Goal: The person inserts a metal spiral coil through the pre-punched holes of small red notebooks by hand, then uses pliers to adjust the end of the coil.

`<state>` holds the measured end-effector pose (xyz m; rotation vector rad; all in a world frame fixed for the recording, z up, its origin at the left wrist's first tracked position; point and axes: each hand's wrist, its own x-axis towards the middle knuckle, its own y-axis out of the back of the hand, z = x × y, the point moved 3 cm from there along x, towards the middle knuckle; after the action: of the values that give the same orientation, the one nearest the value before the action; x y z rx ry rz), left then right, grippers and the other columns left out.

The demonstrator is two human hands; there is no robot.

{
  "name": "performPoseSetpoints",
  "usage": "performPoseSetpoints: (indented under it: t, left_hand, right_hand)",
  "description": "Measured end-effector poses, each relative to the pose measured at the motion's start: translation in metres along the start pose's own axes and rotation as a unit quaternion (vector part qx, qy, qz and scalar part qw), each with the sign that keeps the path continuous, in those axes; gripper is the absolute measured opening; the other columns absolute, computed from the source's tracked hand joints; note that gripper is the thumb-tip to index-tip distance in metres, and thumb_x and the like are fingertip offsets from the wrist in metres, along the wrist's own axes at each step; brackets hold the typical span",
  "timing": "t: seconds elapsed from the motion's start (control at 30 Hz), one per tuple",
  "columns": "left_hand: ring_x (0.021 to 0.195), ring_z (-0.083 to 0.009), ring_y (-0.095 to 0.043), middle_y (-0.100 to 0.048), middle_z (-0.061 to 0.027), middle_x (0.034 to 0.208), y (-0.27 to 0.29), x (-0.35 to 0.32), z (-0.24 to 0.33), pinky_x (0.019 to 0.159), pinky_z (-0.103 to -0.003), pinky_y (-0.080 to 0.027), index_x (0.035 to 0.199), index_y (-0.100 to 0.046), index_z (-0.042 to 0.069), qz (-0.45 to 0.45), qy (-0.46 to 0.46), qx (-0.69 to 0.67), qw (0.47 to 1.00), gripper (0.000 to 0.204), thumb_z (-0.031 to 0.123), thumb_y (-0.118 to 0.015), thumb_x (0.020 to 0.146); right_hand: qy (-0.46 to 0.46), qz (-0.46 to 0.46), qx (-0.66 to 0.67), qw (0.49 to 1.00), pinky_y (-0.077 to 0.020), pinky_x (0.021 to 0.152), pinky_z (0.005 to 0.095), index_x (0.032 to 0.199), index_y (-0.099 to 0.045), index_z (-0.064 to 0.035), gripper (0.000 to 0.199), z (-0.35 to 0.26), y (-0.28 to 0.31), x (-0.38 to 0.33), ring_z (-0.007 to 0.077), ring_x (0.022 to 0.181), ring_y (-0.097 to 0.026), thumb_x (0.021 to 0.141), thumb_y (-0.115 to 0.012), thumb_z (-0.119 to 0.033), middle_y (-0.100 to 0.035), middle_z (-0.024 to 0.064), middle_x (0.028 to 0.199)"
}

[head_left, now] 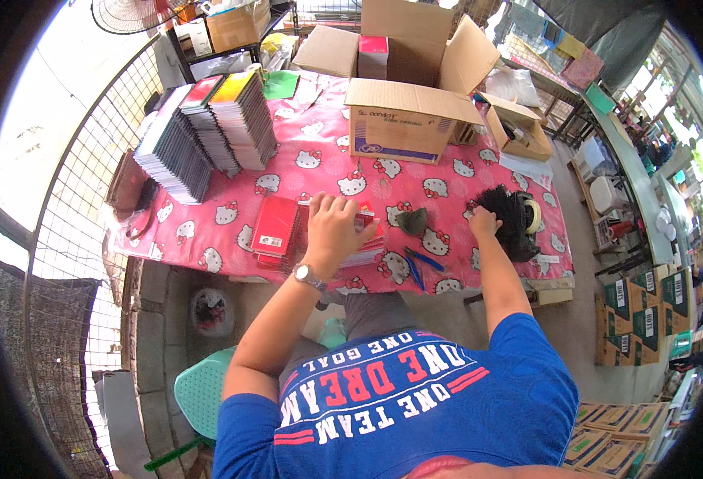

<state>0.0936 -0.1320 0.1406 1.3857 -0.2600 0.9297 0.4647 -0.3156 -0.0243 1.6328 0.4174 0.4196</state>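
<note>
My left hand (335,233), a watch on its wrist, lies over a stack of small red-covered notebooks (361,257). Its fingers reach over the far side and the thumb spreads to the right. Directly left of it sits another red notebook stack (275,228), its top cover facing up. At the right, my right hand (485,222) has its fingers closed at the edge of a bristly black bundle of thin strands (498,199). A roll of tape (533,216) stands just beyond it. Blue-handled pliers (420,265) and a dark green crumpled piece (412,221) lie between my hands.
Tall notebook stacks (244,120) rise at the back left. An open cardboard box (399,120) stands at the back, with a smaller open carton (519,128) to its right. A pink patterned cloth (232,209) covers the table. A teal stool (201,391) is at lower left.
</note>
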Motion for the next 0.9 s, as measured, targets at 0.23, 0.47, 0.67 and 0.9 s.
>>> performPoseSetpoints:
  t: [0.23, 0.47, 0.67, 0.9]
  left_hand:
    - [0.088, -0.0297, -0.06, -0.062, -0.0093, 0.081, -0.007, 0.001, 0.012, 0.096, -0.047, -0.042, 0.08, -0.061, 0.008, 0.002, -0.031, -0.059, 0.998, 0.022, 0.026, -0.072, 0.074]
    - [0.096, -0.0296, -0.058, -0.062, -0.0111, 0.092, 0.009, -0.003, 0.015, 0.1, -0.044, -0.04, 0.106, -0.061, 0.005, -0.071, -0.066, -0.05, 0.994, 0.027, 0.024, -0.065, 0.086]
    - [0.102, -0.0309, -0.057, -0.061, -0.0127, 0.1, 0.008, -0.002, -0.004, 0.098, -0.045, -0.039, 0.109, -0.057, 0.006, -0.139, -0.067, -0.084, 0.984, 0.02, 0.016, -0.058, 0.092]
    - [0.106, -0.0302, -0.057, -0.062, -0.0124, 0.104, -0.005, 0.005, -0.002, 0.097, -0.044, -0.039, 0.109, -0.058, 0.005, -0.119, -0.063, -0.073, 0.988, 0.02, 0.011, -0.056, 0.09]
  right_hand:
    - [0.058, 0.016, 0.092, 0.994, -0.0528, 0.086, 0.0458, 0.099, -0.076, -0.0125, 0.024, 0.045, -0.004, 0.035, 0.0347, 0.1, -0.067, 0.089, -0.06, -0.028, -0.071, 0.0154, 0.108]
    - [0.077, 0.254, 0.135, 0.955, -0.0527, 0.087, 0.0443, 0.106, -0.073, -0.008, 0.025, -0.017, 0.047, -0.013, 0.0374, 0.098, -0.065, 0.083, -0.064, -0.005, -0.069, 0.0181, 0.102]
    - [0.339, -0.042, 0.562, 0.753, -0.0529, 0.08, 0.0341, 0.114, -0.071, -0.0083, 0.026, -0.175, 0.138, -0.135, 0.0257, 0.094, -0.066, 0.088, -0.068, -0.007, -0.07, 0.0136, 0.097]
    - [0.421, 0.031, 0.503, 0.754, -0.0494, 0.084, 0.0301, 0.111, -0.074, -0.009, 0.027, -0.192, 0.157, -0.146, 0.0185, 0.1, -0.06, 0.085, -0.069, 0.001, -0.063, 0.007, 0.108]
